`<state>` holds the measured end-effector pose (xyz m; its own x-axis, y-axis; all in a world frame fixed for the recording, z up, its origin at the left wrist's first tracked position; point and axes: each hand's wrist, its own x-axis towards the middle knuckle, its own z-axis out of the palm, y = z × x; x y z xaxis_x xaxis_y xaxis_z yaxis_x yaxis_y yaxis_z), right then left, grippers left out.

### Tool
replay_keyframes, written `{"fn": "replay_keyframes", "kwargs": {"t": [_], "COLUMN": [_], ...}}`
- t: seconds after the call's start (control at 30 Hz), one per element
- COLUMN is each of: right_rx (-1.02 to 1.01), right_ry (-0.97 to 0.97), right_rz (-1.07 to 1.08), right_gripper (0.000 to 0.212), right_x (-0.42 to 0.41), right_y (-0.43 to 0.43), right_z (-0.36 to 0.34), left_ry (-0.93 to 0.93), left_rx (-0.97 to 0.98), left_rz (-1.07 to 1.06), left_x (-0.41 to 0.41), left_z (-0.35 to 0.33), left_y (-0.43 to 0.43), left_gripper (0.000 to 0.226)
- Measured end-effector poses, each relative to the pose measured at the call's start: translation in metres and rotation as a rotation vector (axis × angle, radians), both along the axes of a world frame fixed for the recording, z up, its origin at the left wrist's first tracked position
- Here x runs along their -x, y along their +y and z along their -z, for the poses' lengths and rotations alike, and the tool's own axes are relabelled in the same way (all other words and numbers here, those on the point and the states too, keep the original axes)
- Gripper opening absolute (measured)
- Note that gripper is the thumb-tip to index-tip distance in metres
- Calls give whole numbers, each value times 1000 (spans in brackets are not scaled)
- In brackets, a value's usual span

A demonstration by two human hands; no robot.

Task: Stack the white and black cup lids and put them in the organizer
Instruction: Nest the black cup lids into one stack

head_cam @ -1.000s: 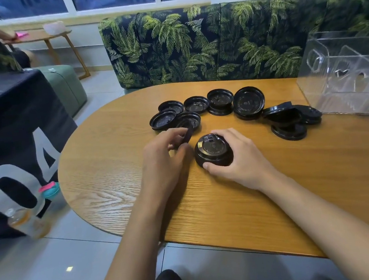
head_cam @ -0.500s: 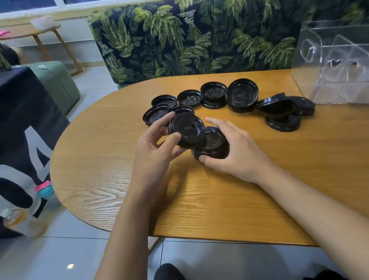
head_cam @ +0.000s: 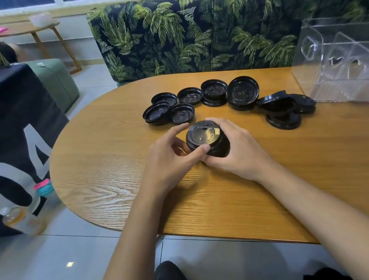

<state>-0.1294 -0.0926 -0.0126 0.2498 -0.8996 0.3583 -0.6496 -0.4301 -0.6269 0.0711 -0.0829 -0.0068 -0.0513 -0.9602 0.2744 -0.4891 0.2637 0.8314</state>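
A short stack of black cup lids (head_cam: 205,138) stands on the wooden table (head_cam: 114,182) between my hands. My left hand (head_cam: 169,160) pinches the top lid of the stack with thumb and fingers. My right hand (head_cam: 237,150) curls round the stack's right side and base. Several loose black lids (head_cam: 171,111) lie behind the stack, most upside down, with more piled to the right (head_cam: 283,110). The clear acrylic organizer (head_cam: 344,61) stands at the table's far right. No white lids are in view.
A fern-print sofa (head_cam: 189,33) runs behind the table. A dark-clothed table (head_cam: 3,114) stands to the left, with a bottle (head_cam: 20,218) and a teal-capped bottle (head_cam: 44,189) on the floor beside it. A small side table (head_cam: 35,28) is far left.
My left hand lifted a loose lid from the table, carried it right and set it on top of the stack. My right hand stayed round the stack.
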Motion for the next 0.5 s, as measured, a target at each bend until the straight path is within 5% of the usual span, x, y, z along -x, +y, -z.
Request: {"fn": "replay_keyframes", "kwargs": {"t": [0.5], "right_rx": [-61], "right_ry": [69], "right_rz": [-15], "right_gripper": [98], "right_x": [-1], "right_y": [2], "right_z": [2], "left_ry": [-200], "left_rx": [104], "left_rz": [-146], "left_x": [15], "left_z": [-2], "left_y": [1], "left_gripper": [67]}}
